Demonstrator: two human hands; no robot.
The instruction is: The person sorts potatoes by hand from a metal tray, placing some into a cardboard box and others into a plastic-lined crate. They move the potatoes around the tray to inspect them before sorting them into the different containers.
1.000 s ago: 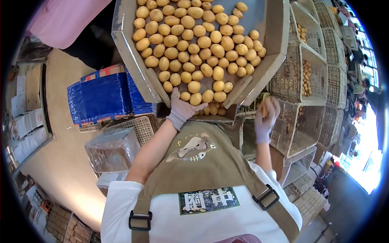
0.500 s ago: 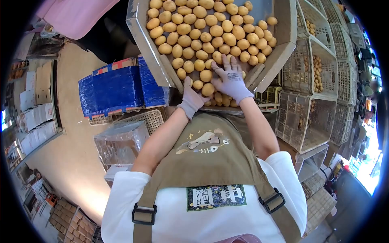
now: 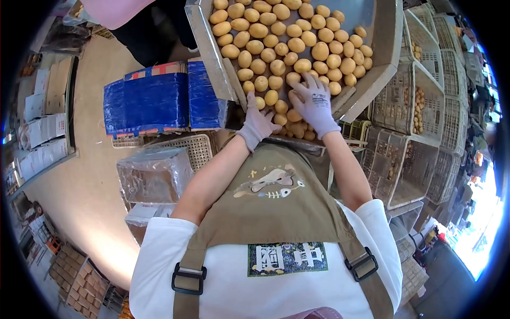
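Observation:
Many round, yellow-brown fruits or potatoes (image 3: 320,51) lie on a metal sorting tray (image 3: 366,21) with raised side walls. At the tray's narrow near end, my left hand (image 3: 257,121), in a pale glove, has its fingers apart beside the left wall, touching the nearest pieces. My right hand (image 3: 314,105), also gloved, lies spread over pieces at the right of the opening, its fingertips on them. Between and below both hands, more pieces (image 3: 295,127) sit in a container at the tray's mouth, partly hidden by the hands and apron. Neither hand grips a piece.
Blue-wrapped boxes (image 3: 154,101) stand left of the tray, above a plastic-wrapped box (image 3: 154,175) and a white crate (image 3: 200,151). Stacked plastic crates (image 3: 396,165), some holding produce, line the right side. A person in pink (image 3: 114,11) is at the upper left.
Several pieces have shifted on the tray, and the view has moved slightly. Both hands remain near the mouth; my right fingers are closer together than before.

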